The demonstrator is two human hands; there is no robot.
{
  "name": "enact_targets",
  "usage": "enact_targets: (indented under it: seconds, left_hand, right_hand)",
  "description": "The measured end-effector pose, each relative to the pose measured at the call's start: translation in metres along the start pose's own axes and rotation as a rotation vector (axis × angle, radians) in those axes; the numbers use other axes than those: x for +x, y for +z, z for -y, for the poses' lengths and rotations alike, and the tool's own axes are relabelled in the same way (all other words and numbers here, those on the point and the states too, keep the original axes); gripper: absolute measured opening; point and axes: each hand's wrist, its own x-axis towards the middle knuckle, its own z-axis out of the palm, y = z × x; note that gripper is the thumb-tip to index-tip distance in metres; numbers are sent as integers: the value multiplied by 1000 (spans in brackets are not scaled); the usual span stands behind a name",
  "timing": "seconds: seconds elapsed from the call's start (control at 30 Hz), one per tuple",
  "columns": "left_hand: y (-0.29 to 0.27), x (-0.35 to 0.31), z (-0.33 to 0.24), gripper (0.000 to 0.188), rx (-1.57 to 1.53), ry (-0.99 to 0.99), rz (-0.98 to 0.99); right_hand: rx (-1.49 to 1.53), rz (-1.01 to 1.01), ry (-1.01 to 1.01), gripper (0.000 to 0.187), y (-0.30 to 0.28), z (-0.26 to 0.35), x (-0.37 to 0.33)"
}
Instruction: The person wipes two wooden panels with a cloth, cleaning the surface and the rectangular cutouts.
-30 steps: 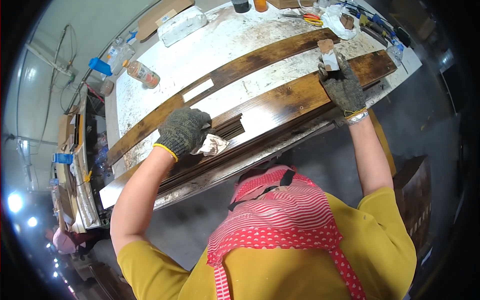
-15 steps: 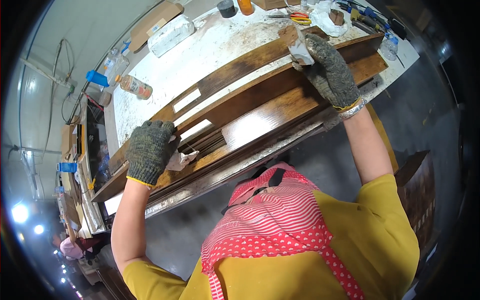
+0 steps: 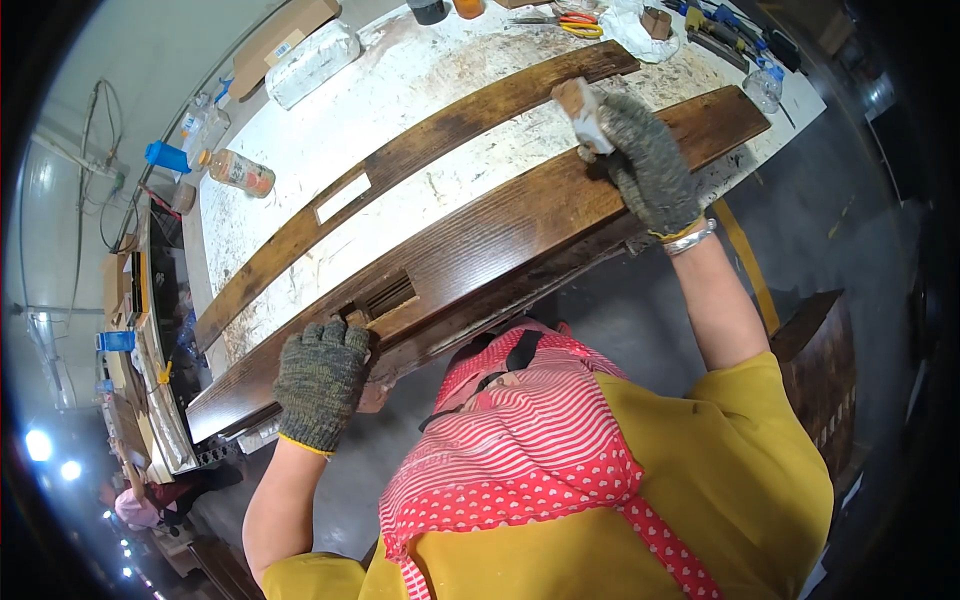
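Note:
A long dark-stained wooden board (image 3: 500, 225) lies slantwise along the bench's near side, its broad face up. Near its left part is a rectangular slot (image 3: 388, 296). My left hand (image 3: 325, 385), in a grey-green knit glove, is closed over the board's near edge beside this slot; its thumb is hidden. A small pale pinkish thing (image 3: 373, 397) shows beside that hand, too little of it to name. Toward the board's right end, my gloved right hand (image 3: 650, 165) grips a brown-and-white block (image 3: 583, 112), held at the board's far edge.
A second, curved wooden strip (image 3: 450, 112) with a slot lies beyond on the stained white bench (image 3: 430, 60). Around the rim are a bottle (image 3: 238, 172), a white wrapped bundle (image 3: 315, 65), scissors (image 3: 580, 24) and a clear bottle (image 3: 764, 88). Another person (image 3: 140, 505) is far left.
The board has turned from standing on edge to broad face up, nearer me and apart from the curved strip. My left hand moved nearer with it; the right hand still grips the block.

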Motion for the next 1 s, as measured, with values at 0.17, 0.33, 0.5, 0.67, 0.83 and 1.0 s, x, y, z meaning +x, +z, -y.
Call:
enact_targets:
  seconds: [0.17,0.33,0.5,0.67,0.83,1.0]
  left_hand:
    - [-22,-17,20,28,-66,-224,-150]
    - [-89,-42,68,24,-409,-674,-834]
    - [-49,-48,113,31,-785,-445,-559]
    - [-28,-122,231,33,-548,-908,-925]
    - [-53,-228,296,33,-469,-1060,-784]
    - [-63,-224,235,34,-650,-909,-585]
  right_hand:
    - [473,-90,847,42,5,-2,-5]
    - [32,26,150,57,-1,-17,-9]
    - [110,-39,246,69,-8,-36,-32]
    - [-157,-3,376,56,-11,-46,-33]
    - [844,-223,643,42,-17,-55,-25]
    - [1202,-359,735,43,-21,-52,-25]
